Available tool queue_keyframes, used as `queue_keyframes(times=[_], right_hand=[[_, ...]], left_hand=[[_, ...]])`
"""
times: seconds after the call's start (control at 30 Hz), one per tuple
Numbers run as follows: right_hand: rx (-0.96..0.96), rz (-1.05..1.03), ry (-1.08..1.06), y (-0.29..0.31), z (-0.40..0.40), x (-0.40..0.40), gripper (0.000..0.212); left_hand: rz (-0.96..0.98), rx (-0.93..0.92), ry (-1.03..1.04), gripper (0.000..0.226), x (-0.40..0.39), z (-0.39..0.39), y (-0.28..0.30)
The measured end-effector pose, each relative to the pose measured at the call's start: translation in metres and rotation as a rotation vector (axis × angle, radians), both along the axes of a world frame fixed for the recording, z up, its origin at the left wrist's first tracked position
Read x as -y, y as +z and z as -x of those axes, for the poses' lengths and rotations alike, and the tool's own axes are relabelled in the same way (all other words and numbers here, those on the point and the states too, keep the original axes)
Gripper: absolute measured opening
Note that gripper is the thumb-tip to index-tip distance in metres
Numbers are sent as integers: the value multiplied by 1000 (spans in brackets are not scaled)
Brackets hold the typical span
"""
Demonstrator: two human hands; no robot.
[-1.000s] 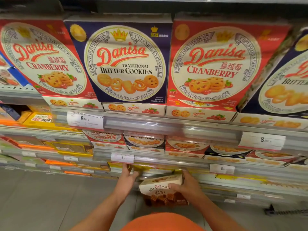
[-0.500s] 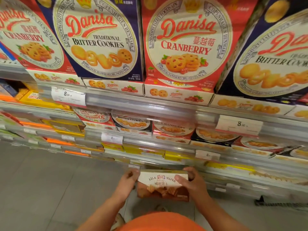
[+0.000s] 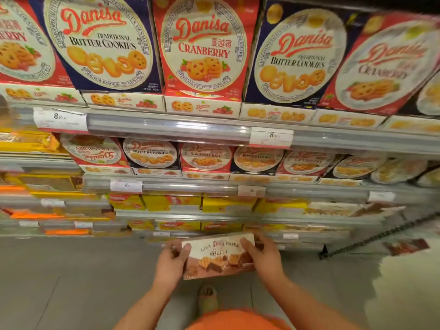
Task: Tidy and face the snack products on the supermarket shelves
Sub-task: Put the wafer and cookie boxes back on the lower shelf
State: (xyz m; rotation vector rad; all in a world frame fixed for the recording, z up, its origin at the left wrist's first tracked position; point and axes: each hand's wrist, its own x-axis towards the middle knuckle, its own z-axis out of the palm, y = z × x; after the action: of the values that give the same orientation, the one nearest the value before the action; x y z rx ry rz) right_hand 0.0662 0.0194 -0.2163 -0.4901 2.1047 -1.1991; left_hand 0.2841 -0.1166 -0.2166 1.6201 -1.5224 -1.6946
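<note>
A cream and brown wafer box [image 3: 220,257] is held low in front of the bottom shelves, its printed face turned up toward me. My left hand [image 3: 172,260] grips its left end, thumb on the front. My right hand [image 3: 265,254] grips its right end, thumb over the top corner. Behind the box run low shelves of yellow snack boxes [image 3: 227,203]. Above them stand rows of red and blue Danisa cookie boxes [image 3: 202,51], facing forward.
One red Danisa box [image 3: 94,151] on the second shelf is upside down. Price tags [image 3: 271,136] hang on the shelf rails. Grey floor lies below, with my shoe [image 3: 207,296] on it. Orange and yellow packs [image 3: 35,141] fill the shelves at left.
The box has come out from the bottom shelf and its face has turned up toward me, with both hands now holding its ends. My view has shifted right along the shelves.
</note>
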Motion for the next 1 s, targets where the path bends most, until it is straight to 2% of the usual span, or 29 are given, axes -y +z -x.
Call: queue_keyframes(times=[0.1,0.37,0.57,0.7,0.83,1.0], right_hand=[[-122,-7,-16,16,5,-30,31],[-177,11,-263,31,48,-100,6],[-190,38,-324,36,112,-138,17],[-178,51,-267,40,183,-165,14],[-149,57,-267,38,258,-190,22],[-101,55,-228,39,327,-208,32]], left_hand=[[102,-10,-8,22,-21,17,7],[286,1,-169,15,-78,93,30],[373,53,-308,34,-104,178,33],[301,-8,-324,44,-127,249,33],[237,-93,-317,24,-153,321,36],[87,-151,-264,29,-179,383,31]])
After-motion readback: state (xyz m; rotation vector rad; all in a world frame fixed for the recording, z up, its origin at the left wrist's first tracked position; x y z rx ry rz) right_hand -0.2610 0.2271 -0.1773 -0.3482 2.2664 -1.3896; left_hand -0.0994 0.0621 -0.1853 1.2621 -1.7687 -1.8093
